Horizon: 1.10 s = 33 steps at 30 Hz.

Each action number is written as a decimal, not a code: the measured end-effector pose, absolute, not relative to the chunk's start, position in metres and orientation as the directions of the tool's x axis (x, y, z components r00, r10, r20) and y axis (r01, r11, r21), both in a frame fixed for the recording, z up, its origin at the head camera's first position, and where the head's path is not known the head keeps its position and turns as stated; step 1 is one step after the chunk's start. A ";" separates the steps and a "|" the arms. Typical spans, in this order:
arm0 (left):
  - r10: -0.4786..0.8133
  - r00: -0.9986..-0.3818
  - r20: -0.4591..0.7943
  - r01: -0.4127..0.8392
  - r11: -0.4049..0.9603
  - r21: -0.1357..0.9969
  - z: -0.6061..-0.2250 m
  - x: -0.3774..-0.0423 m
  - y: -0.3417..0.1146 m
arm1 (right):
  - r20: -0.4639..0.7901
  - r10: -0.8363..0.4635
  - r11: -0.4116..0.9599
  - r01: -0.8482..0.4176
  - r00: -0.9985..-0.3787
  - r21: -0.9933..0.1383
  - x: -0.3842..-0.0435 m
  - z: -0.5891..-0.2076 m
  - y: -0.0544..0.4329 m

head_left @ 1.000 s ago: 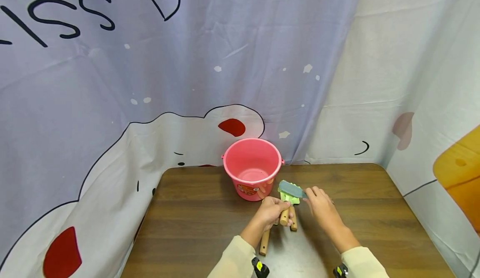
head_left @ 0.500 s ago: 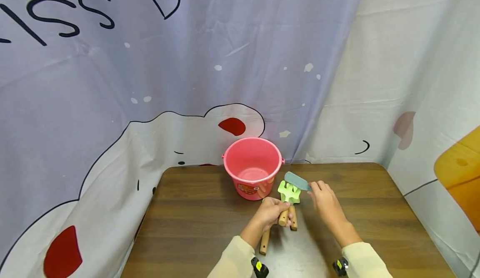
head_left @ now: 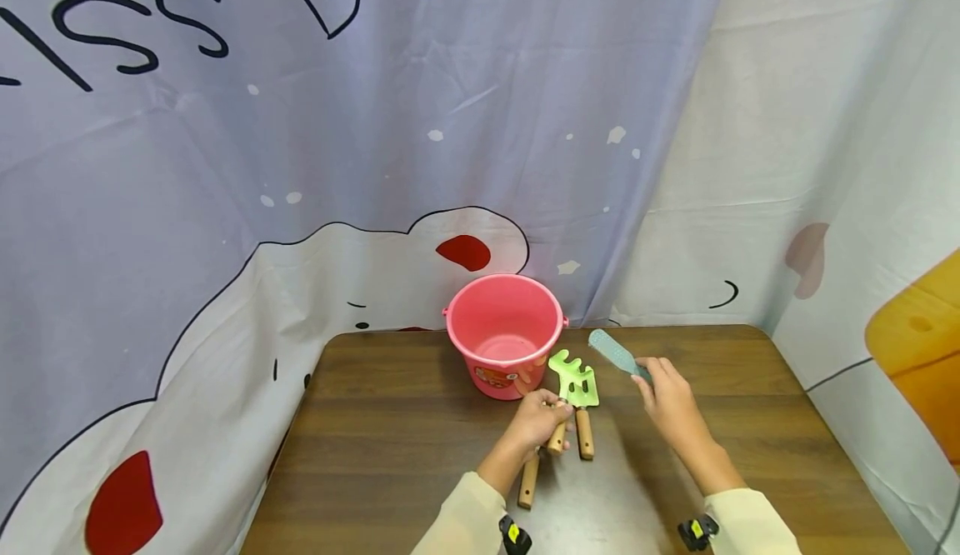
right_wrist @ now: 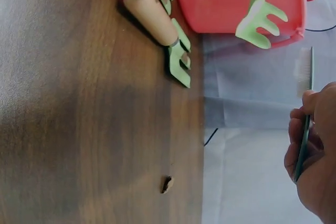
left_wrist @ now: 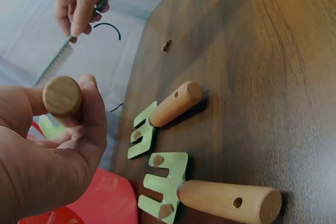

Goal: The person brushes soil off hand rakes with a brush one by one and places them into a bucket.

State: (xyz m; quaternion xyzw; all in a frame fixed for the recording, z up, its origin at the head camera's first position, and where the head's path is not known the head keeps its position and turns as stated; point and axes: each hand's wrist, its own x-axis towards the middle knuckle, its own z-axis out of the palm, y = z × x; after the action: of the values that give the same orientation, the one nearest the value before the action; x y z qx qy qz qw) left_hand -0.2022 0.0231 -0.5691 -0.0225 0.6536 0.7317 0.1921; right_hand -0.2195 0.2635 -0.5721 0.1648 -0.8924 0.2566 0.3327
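My left hand [head_left: 534, 423] grips the wooden handle [left_wrist: 62, 97] of a small light-green garden fork [right_wrist: 260, 24], its prongs raised beside the bucket. My right hand [head_left: 670, 401] pinches the thin handle of a blue-green brush [head_left: 612, 350]; pale bristles show along one side in the wrist views. The brush is held above the table, apart from the fork. Two more green pronged tools lie on the table below: one with its wooden handle [left_wrist: 177, 104] near the held fork, the other with its handle [head_left: 528, 483] nearer the person, its head hidden by the left hand in the head view.
A pink bucket [head_left: 483, 374] stands at the table's back edge, just beyond the tools. On the wooden table [head_left: 390, 447] lies a small dark-brown bit [right_wrist: 167, 184]. A printed curtain [head_left: 360, 138] hangs behind and to the sides.
My right hand has drawn the brush away from the fork, to the right and up. The left hand has tilted the fork a little leftward, uncovering more of the tool lying beside it.
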 end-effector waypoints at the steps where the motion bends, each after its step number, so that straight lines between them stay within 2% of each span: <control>1: 0.249 -0.928 -0.277 -0.301 -0.062 0.952 -0.570 -0.202 0.022 | 0.675 -0.118 0.812 -0.462 -0.728 -0.356 -0.219 -0.571 0.263; 10: 0.195 -0.965 -0.176 -0.150 0.143 0.978 -0.575 -0.200 0.016 | 0.641 -0.091 0.805 -0.436 -0.762 -0.403 -0.212 -0.553 0.262; 14: 0.159 -0.984 -0.083 -0.036 0.280 0.959 -0.578 -0.200 0.015 | 0.613 -0.099 0.806 -0.424 -0.784 -0.413 -0.210 -0.547 0.264; 18: 0.145 -0.989 -0.025 0.029 0.356 0.934 -0.580 -0.200 0.014 | 0.586 -0.120 0.808 -0.422 -0.801 -0.412 -0.209 -0.542 0.265; 26: 0.173 -0.984 0.038 0.109 0.426 0.898 -0.584 -0.198 0.009 | 0.544 -0.177 0.815 -0.432 -0.820 -0.386 -0.207 -0.533 0.265; 33: 0.235 -0.965 0.116 0.208 0.419 0.884 -0.590 -0.197 0.004 | 0.567 -0.219 0.809 -0.472 -0.794 -0.350 -0.204 -0.526 0.264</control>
State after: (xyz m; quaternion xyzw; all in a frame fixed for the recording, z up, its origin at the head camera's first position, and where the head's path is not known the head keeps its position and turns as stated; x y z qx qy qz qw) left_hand -0.1966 0.0036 -0.5903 0.1313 0.8423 0.5226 0.0128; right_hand -0.2044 0.2641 -0.5261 0.1888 -0.9151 0.2445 0.2593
